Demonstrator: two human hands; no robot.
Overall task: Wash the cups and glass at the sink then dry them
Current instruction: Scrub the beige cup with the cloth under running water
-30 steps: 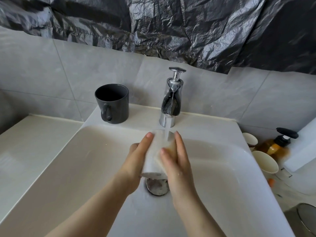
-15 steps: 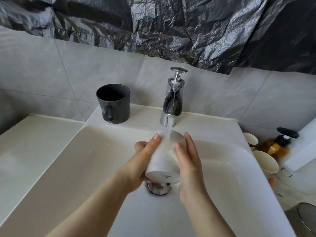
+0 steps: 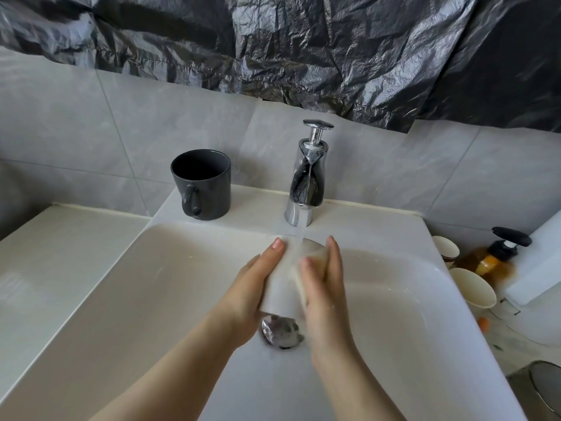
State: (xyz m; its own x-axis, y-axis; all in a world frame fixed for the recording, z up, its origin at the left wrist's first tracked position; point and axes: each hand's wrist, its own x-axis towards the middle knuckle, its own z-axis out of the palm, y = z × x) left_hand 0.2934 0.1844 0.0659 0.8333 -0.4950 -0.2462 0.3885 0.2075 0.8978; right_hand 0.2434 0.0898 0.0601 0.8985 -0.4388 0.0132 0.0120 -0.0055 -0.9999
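Note:
A white cup [image 3: 285, 278] is held tilted under the running tap [image 3: 306, 183], above the drain [image 3: 280, 331] of the white sink [image 3: 170, 268]. My left hand [image 3: 252, 287] grips the cup's left side. My right hand [image 3: 323, 287] is curled round its right side, fingers reaching into the mouth. Water falls onto the cup's rim. A dark grey mug [image 3: 202, 183] stands upright on the sink ledge left of the tap.
Right of the sink stand two paper cups [image 3: 472, 287], an amber pump bottle [image 3: 498, 256] and a white box [image 3: 543, 262]. A white counter [image 3: 45, 256] lies to the left. A metal bin lid [image 3: 546, 387] shows at the lower right.
The cup has been turned and rubbed between both hands under the water; its base faced me half a second ago and is now blurred and tilted down.

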